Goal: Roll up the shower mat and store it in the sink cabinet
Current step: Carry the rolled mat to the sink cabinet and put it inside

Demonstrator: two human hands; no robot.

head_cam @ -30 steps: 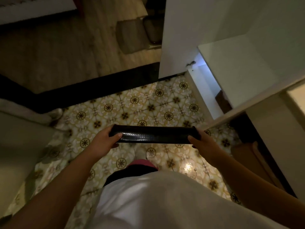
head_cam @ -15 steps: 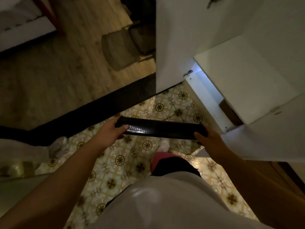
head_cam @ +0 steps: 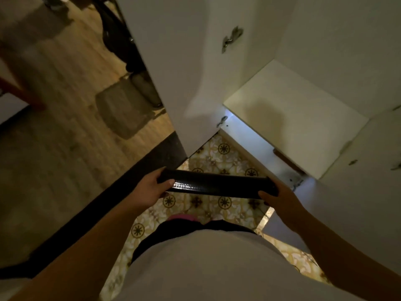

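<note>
The rolled shower mat (head_cam: 217, 186) hangs level in front of the person's waist, a tight dark tube over the patterned tile floor (head_cam: 219, 161). The left hand (head_cam: 149, 189) clenches its nine o'clock end, thumb laid over the top and fingers wrapped beneath. The right hand (head_cam: 280, 197) closes round the three o'clock end the same way. Rolling looks finished, so what remains is the storing.

Compared with a second ago, the person stands closer to the sink cabinet (head_cam: 293, 109) and faces it more squarely. The mat's right end, which then hung well short of the opening, now sits just beside the cabinet's lower front edge, and the grip at both ends has not shifted. The open cabinet door (head_cam: 173, 72) at twelve o'clock fills much more of the view. That puts the carry near its end, and the next move is probably to swing the roll toward one o'clock and feed it in endways or lengthwise.

Inside the cabinet, at one to two o'clock, a white shelf (head_cam: 288, 118) lies bare, with only a soft shadow across it. Below it the lower compartment is lit bluish. One brown object (head_cam: 286, 158) shows at its edge, perhaps a box or a board; the view is too dim and narrow to tell. Beyond the dark threshold (head_cam: 121, 181), at ten to eleven o'clock, a wooden floor (head_cam: 54, 127) carries a grey rug (head_cam: 123, 111).
</note>
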